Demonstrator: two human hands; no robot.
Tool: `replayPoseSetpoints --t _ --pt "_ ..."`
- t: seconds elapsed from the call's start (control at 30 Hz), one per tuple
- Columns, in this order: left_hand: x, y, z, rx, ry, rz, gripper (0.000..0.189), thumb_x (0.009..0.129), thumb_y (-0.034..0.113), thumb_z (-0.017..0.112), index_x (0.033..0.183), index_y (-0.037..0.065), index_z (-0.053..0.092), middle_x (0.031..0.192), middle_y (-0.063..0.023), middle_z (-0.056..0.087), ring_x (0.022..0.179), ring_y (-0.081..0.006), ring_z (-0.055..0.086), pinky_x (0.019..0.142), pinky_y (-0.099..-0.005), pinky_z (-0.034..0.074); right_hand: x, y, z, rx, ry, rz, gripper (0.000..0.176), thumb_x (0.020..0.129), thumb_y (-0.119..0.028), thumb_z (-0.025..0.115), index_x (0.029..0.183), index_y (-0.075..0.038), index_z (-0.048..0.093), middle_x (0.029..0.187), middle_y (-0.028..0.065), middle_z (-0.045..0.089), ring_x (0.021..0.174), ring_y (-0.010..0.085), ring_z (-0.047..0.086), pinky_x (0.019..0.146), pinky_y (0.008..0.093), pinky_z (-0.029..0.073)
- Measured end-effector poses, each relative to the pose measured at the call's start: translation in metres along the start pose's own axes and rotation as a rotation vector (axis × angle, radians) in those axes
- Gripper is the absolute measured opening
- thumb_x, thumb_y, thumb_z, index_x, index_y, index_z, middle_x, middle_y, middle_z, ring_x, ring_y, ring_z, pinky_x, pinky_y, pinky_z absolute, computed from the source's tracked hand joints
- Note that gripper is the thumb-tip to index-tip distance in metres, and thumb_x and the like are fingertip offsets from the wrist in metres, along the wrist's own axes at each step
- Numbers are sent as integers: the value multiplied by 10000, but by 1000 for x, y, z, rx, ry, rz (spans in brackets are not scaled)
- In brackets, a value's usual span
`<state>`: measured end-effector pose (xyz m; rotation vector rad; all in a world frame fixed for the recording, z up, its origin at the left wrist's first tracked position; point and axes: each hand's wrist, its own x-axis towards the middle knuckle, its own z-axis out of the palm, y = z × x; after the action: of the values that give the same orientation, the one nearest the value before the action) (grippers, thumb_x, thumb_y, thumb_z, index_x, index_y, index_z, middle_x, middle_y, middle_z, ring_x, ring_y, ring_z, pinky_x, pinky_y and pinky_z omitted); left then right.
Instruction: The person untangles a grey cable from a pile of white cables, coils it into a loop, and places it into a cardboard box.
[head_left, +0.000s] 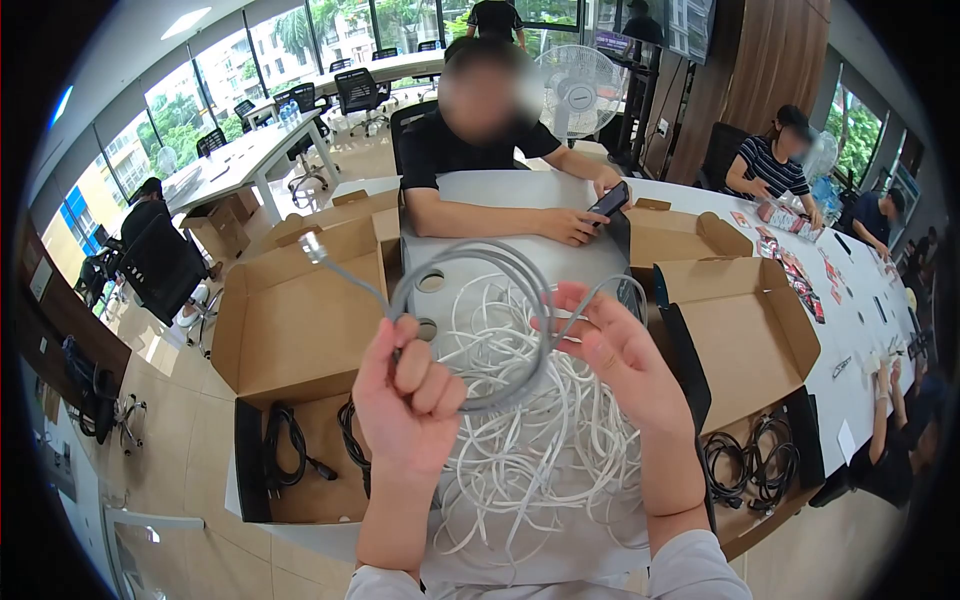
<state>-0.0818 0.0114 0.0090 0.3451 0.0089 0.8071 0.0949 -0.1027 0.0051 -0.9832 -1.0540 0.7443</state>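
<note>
My left hand (410, 385) is closed around one side of a coiled grey network cable (478, 405). The coil hangs upright in front of me, and its end with a clear plug (313, 248) sticks out to the upper left. At the coil's right side is my right hand (615, 350), its fingers loosely curled about the cable, whose free part arcs up over the fingertips. Beneath both hands spreads a large tangle of white cables (540, 470) on the table. How tightly the right fingers pinch is hard to see.
Open cardboard boxes stand at left (300, 330) and right (745, 340), with black cables (288, 450) in the left one and black cables (765, 465) in the right. Across the table a person (470, 150) holds a phone (609, 201). Others sit along the table at right.
</note>
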Motion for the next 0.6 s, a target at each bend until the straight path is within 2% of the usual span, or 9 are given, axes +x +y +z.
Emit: replayPoseSetpoints --t 0.07,0.17,0.37,0.47,0.57,0.6 --pt "1 -5 -2 30 -40 -71 221 1000 285 355 858 125 409 497 57 151 378 -73 119 381 -257 132 2 0 -4 36 30 12 482 957 -294 490 1276 60 421 1224 176 534 1141 266 541 966 379 425" --pt "1 -8 -2 97 -72 -181 215 987 295 384 840 145 429 493 65 157 383 -73 127 395 -253 146 4 -10 -1 164 43 53 358 978 -232 450 1230 22 453 1151 128 575 1083 202 563 944 333 427" --pt "4 -10 -5 133 -47 -294 202 978 288 407 831 152 435 498 77 173 388 -62 144 400 -243 163 -7 -21 2 244 17 112 336 983 -262 438 1164 20 465 1050 148 618 928 214 636 837 319 490" --pt "3 -10 -3 150 -13 -315 195 974 284 419 829 153 432 503 81 177 390 -56 148 400 -239 162 -12 -22 8 232 23 121 351 971 -274 450 1150 26 475 909 171 641 756 227 657 673 300 513" --pt "4 -12 -4 164 -7 -331 196 984 285 396 853 144 431 506 78 169 379 -59 137 381 -238 154 -17 -31 17 77 -12 126 319 963 -246 461 1124 28 489 770 135 639 670 180 625 632 279 497" --pt "4 -13 -5 168 -9 -335 199 989 287 382 865 139 431 506 77 165 373 -62 131 372 -239 151 -19 -33 18 61 -44 132 299 967 -225 458 1128 25 485 777 114 635 682 158 609 644 271 485"
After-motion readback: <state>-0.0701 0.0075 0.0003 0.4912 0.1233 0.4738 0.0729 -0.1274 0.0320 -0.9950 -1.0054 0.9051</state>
